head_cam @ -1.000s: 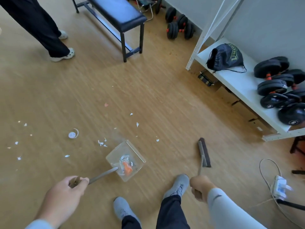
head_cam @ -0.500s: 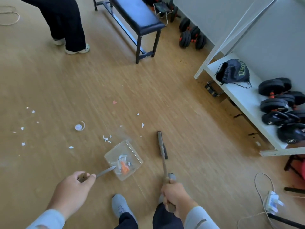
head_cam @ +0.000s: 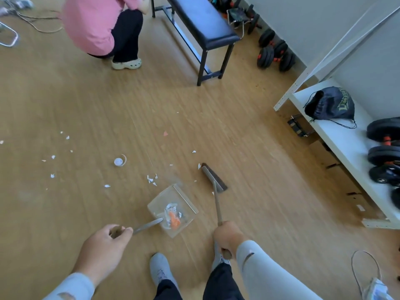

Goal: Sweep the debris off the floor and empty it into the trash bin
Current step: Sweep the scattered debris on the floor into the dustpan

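Note:
My left hand (head_cam: 104, 250) grips the handle of a clear dustpan (head_cam: 158, 202) resting on the wooden floor; white scraps and an orange piece lie inside it. My right hand (head_cam: 226, 237) holds a broom by its long handle, and the dark broom head (head_cam: 214, 177) touches the floor just right of the pan's mouth. White paper scraps (head_cam: 151, 179) lie in front of the pan. More scraps (head_cam: 53, 158), a white cap with a ring (head_cam: 118, 161) and a pink bit (head_cam: 165, 133) are scattered to the left and farther out. No trash bin is in view.
A person in a pink top (head_cam: 97, 24) crouches at the far left. A black bench (head_cam: 201, 24) stands beyond. Dumbbells (head_cam: 273, 54) line the wall. A white shelf (head_cam: 346, 148) with a dark bag and weights runs along the right. A cable (head_cam: 365, 271) lies at the lower right.
The broom head has swung right and forward, from beside the pan to farther out on its right. The dustpan has stayed put. The other person has crouched down.

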Available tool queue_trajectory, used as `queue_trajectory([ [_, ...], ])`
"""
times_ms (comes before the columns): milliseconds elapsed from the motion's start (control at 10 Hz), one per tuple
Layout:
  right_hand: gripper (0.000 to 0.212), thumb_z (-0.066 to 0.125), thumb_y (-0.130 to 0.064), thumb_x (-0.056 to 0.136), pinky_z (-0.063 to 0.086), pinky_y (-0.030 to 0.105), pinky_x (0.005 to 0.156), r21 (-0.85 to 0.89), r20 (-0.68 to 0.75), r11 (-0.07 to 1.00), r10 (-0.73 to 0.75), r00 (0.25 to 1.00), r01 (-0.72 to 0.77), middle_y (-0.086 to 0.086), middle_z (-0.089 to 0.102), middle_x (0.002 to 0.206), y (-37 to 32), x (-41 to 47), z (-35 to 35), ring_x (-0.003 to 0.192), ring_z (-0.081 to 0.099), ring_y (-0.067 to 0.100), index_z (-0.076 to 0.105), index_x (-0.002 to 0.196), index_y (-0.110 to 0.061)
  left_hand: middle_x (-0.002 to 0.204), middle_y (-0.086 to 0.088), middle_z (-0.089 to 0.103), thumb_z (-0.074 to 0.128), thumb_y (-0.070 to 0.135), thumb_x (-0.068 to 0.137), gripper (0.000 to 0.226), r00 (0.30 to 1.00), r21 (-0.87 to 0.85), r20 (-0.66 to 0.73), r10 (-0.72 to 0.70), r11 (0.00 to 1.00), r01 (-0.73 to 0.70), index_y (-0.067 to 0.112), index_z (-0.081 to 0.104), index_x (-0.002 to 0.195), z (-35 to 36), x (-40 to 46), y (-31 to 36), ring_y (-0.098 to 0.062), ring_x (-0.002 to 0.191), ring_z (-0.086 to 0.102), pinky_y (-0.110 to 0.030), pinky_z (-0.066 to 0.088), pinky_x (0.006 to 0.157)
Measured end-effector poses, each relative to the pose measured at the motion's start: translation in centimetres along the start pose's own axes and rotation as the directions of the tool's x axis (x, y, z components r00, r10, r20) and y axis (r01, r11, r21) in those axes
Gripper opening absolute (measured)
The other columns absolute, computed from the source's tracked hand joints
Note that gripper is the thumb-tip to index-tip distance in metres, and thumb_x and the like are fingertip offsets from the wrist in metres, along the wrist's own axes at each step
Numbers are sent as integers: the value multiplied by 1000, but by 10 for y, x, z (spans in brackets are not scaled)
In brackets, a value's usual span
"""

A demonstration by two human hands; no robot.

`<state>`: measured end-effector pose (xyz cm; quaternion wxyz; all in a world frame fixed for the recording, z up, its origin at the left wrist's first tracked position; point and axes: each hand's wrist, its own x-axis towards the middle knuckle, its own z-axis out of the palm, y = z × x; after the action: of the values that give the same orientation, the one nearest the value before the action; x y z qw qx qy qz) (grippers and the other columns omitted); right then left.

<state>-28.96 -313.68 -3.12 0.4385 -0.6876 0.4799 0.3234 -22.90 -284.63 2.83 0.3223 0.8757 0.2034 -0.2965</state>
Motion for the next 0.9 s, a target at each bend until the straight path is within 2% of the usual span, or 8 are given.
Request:
queue_trajectory([
  [200, 47, 46, -12, 85, 35, 15, 50, 7, 171, 999, 38, 985, -40, -9, 46, 84, 64, -28, 3, 59, 41, 0, 54, 131, -15, 72, -3, 76, 70, 37, 95, 22, 999, 6, 48, -13, 1000, 13, 19, 72, 82, 2, 2, 2, -27, 71, 68, -33, 49, 64],
  [300, 30, 53, 5, 87, 37, 19, 39, -34, 201, 999, 46, 978, -40, 3, 55, 62, 61, -48, -40, 42, 51, 10, 69, 100, -17, 67, -3, 73, 70, 36, 94, 24, 998, -4, 60, -14, 1000, 14, 18, 71, 78, 0, 6, -1, -27, 68, 68, -32, 47, 61],
  [400, 36, 47, 0, 88, 29, 20, 40, -23, 94, 999, 41, 995, -39, 10, 47, 62, 28, -53, -68, 39, 40, 16, 64, 105, -26, 63, -2, 71, 71, 36, 93, 25, 998, -36, 59, -15, 999, 17, 18, 70, 76, -4, 10, -7, -27, 66, 67, -32, 47, 61],
  [500, 38, 41, -4, 88, 28, 19, 40, -232, 11, 972, -45, 999, 47, 8, 45, 59, -27, -12, -75, 40, 38, 17, 57, 115, -27, 62, 0, 72, 70, 37, 95, 25, 998, -74, 56, -38, 996, 42, 21, 70, 77, -9, 12, -11, -26, 63, 66, -33, 48, 62],
  [600, 32, 39, -4, 88, 39, 21, 38, -397, -19, 909, -146, 989, 126, 12, 56, 65, -89, 50, -76, 47, 53, 23, 59, 113, -13, 63, -1, 73, 71, 35, 95, 24, 998, -88, 10, -69, 994, 69, 20, 72, 76, -11, 12, -14, -27, 64, 65, -35, 47, 64],
  [700, 35, 46, 0, 89, 59, 35, 56, -614, 5, 773, -197, 980, 158, 17, 69, 93, -134, 93, -56, 79, 70, 32, 57, 122, -3, 68, -3, 77, 73, 34, 95, 18, 992, -115, -44, -115, 987, 110, 22, 75, 82, -11, 10, -16, -26, 73, 68, -34, 46, 68],
  [800, 17, 49, -4, 94, 59, 36, 73, -708, 79, 683, -175, 981, 179, 9, 58, 88, -135, 104, -31, 79, 62, 28, 58, 108, -4, 66, -1, 77, 75, 32, 94, 17, 985, -129, -72, -157, 981, 147, 22, 76, 81, -16, 7, -21, -23, 76, 70, -32, 45, 67],
  [900, 24, 49, -10, 95, 51, 37, 86, -732, 116, 651, -170, 979, 200, 11, 57, 98, -91, 89, -16, 90, 54, 28, 61, 116, -5, 68, -4, 78, 76, 32, 93, 15, 983, -129, -75, -170, 979, 160, 23, 76, 82, -25, 4, -33, -25, 76, 71, -33, 46, 66],
])
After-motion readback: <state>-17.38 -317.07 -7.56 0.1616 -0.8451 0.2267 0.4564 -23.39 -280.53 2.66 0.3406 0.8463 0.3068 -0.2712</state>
